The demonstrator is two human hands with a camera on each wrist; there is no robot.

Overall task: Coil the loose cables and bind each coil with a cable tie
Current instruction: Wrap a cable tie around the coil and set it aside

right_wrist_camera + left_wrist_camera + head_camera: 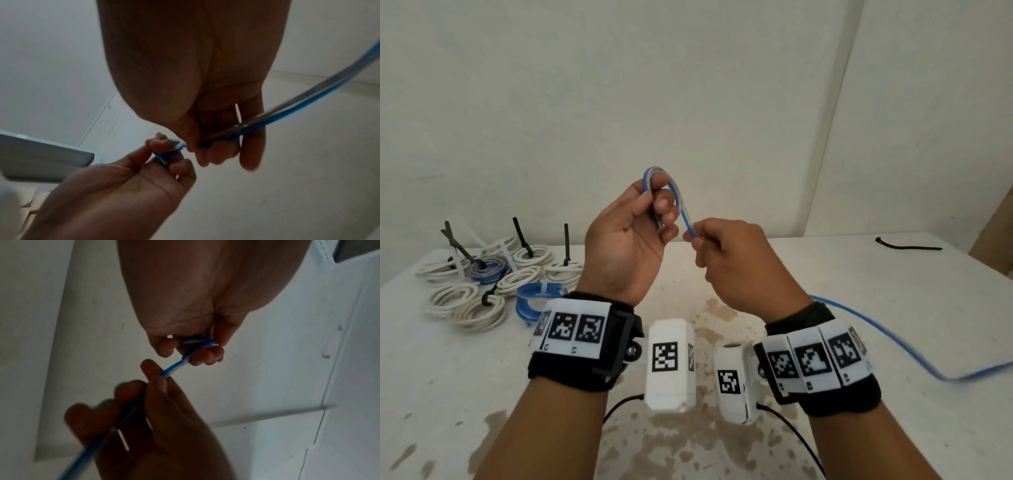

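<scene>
Both hands are raised over the counter [825, 274]: left hand [631, 236] grips a small cable [681, 205] loop. Right hand [736, 263] pinches the strand beside it.

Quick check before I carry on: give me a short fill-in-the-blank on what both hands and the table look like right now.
1. Both hands hold a ____ cable.
2. The left hand holds a small ____ of it.
3. The finished coils lie on the table's ____ side.
4. A loose black cable tie lies at the table's far ____.

Missing words: blue; loop; left; right
</scene>
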